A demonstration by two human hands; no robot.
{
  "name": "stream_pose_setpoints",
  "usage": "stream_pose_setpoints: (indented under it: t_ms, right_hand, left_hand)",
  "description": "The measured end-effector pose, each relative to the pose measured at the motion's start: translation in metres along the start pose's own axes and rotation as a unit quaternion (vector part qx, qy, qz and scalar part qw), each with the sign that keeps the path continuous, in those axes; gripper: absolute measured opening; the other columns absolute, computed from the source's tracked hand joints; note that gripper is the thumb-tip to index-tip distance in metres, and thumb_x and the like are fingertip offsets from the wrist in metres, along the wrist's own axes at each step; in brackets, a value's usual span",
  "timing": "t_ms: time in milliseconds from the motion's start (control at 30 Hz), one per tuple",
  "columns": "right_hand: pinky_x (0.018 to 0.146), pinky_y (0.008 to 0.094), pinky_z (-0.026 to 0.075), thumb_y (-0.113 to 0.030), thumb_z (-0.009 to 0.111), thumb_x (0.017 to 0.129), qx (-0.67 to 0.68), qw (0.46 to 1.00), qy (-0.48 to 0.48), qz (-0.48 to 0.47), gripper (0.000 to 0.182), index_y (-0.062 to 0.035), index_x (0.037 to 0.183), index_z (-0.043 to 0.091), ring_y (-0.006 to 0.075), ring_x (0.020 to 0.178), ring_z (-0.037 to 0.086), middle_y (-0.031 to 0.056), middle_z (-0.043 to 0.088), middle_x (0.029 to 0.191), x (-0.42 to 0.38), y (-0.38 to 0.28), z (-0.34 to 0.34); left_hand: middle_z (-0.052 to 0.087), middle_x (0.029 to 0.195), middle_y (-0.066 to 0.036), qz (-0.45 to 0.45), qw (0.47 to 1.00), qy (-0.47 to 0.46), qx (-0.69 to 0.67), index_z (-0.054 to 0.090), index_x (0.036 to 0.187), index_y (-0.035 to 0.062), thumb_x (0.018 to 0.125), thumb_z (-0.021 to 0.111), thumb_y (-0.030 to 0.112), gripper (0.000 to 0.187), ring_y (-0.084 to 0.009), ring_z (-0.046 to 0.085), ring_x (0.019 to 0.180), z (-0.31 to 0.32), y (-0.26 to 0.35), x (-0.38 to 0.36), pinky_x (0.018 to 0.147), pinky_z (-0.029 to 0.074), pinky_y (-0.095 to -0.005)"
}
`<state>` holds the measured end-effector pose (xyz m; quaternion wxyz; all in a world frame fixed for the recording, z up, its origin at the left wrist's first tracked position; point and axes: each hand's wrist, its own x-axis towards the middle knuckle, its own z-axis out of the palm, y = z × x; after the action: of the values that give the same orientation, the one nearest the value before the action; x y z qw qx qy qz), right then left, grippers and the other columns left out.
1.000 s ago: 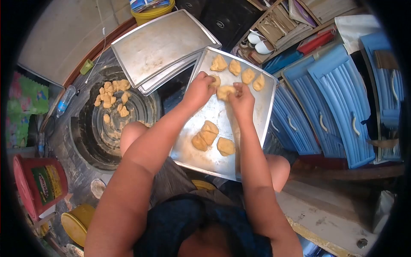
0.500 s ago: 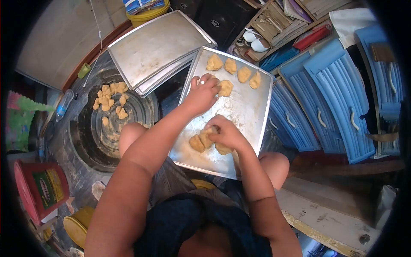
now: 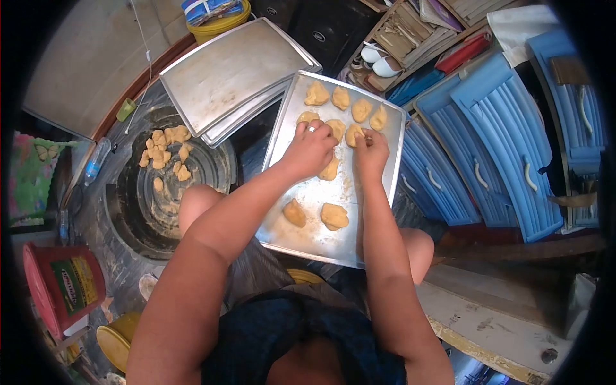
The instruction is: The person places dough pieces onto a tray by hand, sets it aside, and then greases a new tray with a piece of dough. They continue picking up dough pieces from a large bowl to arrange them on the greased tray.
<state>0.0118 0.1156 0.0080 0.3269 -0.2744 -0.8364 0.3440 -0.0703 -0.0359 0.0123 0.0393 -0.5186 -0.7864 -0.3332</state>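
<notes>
Placing a dough lump [image 3: 353,135] on the tray [image 3: 311,240], the right hand [image 3: 373,154] pinches it, release needing parted fingertips; the left hand [image 3: 308,151] curls near others, grip unclear.

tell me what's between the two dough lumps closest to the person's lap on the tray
Only the metal tray surface shows between the left lump and the right lump; the head view shows no other dough there.

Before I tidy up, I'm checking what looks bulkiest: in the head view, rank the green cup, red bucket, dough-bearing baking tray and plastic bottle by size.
Baking tray
Red bucket
Plastic bottle
Green cup
</notes>
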Motion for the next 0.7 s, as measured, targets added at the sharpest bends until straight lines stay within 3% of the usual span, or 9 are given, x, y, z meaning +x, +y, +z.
stream_pose_setpoints:
  t_ms: [67,133,167,233,333,433,500,600,700]
  right_hand:
    - [0.068,0.0327,0.047,-0.009,0.067,0.075,-0.023,0.999,-0.035,0.021,0.016,-0.0003,0.089,0.065,0.0263,0.072,0.057,0.0136,0.057,0.089,0.002,-0.004,-0.003]
    - [0.074,0.037,0.046,-0.015,0.069,0.074,-0.221,0.956,0.027,-0.189,0.02,-0.0012,0.089,0.065,0.0291,0.083,0.056,0.0152,0.055,0.094,0.003,-0.012,-0.01]
    - [0.074,0.037,0.046,-0.015,0.069,0.074,-0.221,0.956,0.027,-0.19,0.02,-0.0012,0.089,0.065,0.0291,0.083,0.056,0.0152,0.055,0.094,-0.003,-0.023,-0.015]
    - [0.08,0.0394,0.044,-0.018,0.07,0.072,-0.06,0.988,-0.142,-0.028,0.021,-0.0035,0.087,0.065,0.032,0.093,0.054,0.0158,0.053,0.1,-0.027,-0.046,-0.021]
    - [0.082,0.0374,0.045,-0.012,0.068,0.07,-0.106,0.963,-0.223,-0.111,0.021,-0.0048,0.089,0.063,0.0332,0.095,0.053,0.0153,0.053,0.1,-0.064,-0.05,-0.015]
    - [0.083,0.036,0.045,-0.005,0.065,0.068,-0.001,0.981,-0.193,-0.021,0.025,-0.0062,0.093,0.063,0.0329,0.097,0.053,0.0152,0.052,0.102,-0.056,-0.024,-0.023]
    - [0.077,0.0349,0.046,-0.001,0.064,0.066,-0.063,0.99,-0.023,-0.127,0.028,-0.0009,0.093,0.06,0.0286,0.091,0.054,0.015,0.051,0.098,-0.038,-0.012,-0.036]
    - [0.074,0.0362,0.046,-0.003,0.066,0.066,-0.021,0.998,0.056,-0.006,0.031,-0.0004,0.095,0.058,0.0307,0.087,0.054,0.0149,0.052,0.099,-0.014,-0.006,-0.049]
    - [0.078,0.0368,0.044,-0.014,0.071,0.07,-0.161,0.982,-0.08,-0.049,0.033,-0.0053,0.099,0.061,0.0334,0.09,0.054,0.0129,0.056,0.101,-0.002,0.008,-0.049]
  left_hand:
    - [0.057,0.096,-0.005,-0.003,1.0,0.011,0.009,0.066,0.089,0.0097,0.074,0.061,0.013,0.016,-0.0236,0.048,0.103,0.001,-0.001,0.0,0.089,0.03,-0.0396]
    - [0.058,0.094,-0.005,-0.009,1.0,0.001,0.018,0.066,0.088,0.0096,0.074,0.061,0.013,0.016,-0.0232,0.048,0.102,0.007,-0.007,0.0,0.088,0.03,-0.0388]
    - [0.059,0.092,-0.004,-0.017,0.999,-0.007,0.026,0.066,0.088,0.0095,0.073,0.06,0.013,0.016,-0.0228,0.049,0.1,0.007,-0.01,0.0,0.086,0.031,-0.038]
    - [0.059,0.09,-0.004,-0.014,0.999,-0.01,0.03,0.066,0.087,0.0093,0.073,0.06,0.012,0.016,-0.0229,0.05,0.099,0.003,-0.013,0.0,0.086,0.031,-0.0379]
    - [0.06,0.089,-0.004,-0.009,0.999,0.003,0.033,0.065,0.086,0.0089,0.072,0.06,0.011,0.015,-0.0227,0.05,0.099,0.007,-0.014,-0.001,0.085,0.031,-0.0378]
    - [0.06,0.089,-0.005,-0.012,0.999,0.033,0.038,0.065,0.084,0.0083,0.072,0.06,0.011,0.013,-0.0238,0.052,0.096,0.004,-0.015,0.002,0.082,0.034,-0.0378]
    - [0.06,0.089,-0.007,-0.022,0.998,0.037,0.037,0.064,0.083,0.0079,0.072,0.06,0.012,0.012,-0.0251,0.054,0.092,-0.002,-0.012,-0.001,0.078,0.038,-0.0378]
    - [0.061,0.083,-0.012,-0.035,0.973,-0.195,-0.121,0.061,0.081,0.0046,0.074,0.065,0.026,0.022,-0.0305,0.058,0.077,-0.021,-0.003,0.001,0.065,0.044,-0.039]
    - [0.063,0.086,-0.016,0.003,0.878,-0.468,-0.099,0.058,0.096,0.0042,0.065,0.074,0.04,0.05,-0.0311,0.06,0.084,-0.045,0.02,-0.015,0.07,0.046,-0.0396]
